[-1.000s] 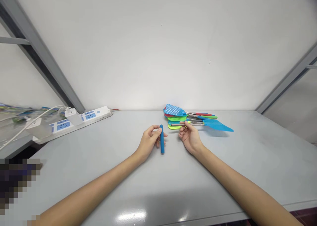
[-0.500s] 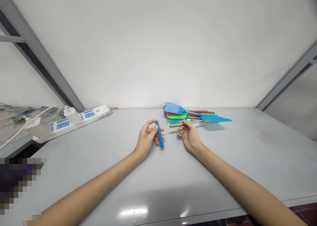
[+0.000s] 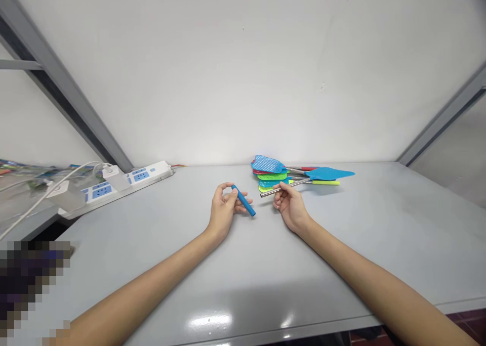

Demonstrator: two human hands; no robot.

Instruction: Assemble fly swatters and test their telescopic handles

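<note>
Between thumb and fingers, my left hand [image 3: 224, 207] pinches a blue handle tube [image 3: 243, 201], whose lower end slants to the right. My right hand [image 3: 289, 207] is closed around the metal rod of a blue fly swatter [image 3: 328, 174]. Its bare rod end points left toward the tube, with a gap between them, and its blue paddle extends to the right. Just behind my right hand lies a stack of fly swatters [image 3: 268, 164] in blue, red, green and yellow, with mesh heads to the left and handles to the right.
A white power strip [image 3: 157, 170] with plugged-in chargers [image 3: 66, 197] and cables runs along the left of the grey table [image 3: 235, 280]. Plastic-wrapped items [image 3: 26, 179] sit beyond it. A white wall [image 3: 228, 83] and grey metal posts [image 3: 76, 88] bound the back and sides.
The blue tube has tilted, its lower end swinging right and up toward the rod. In my right hand the swatter has tilted too, its rod end lower and its paddle higher.
</note>
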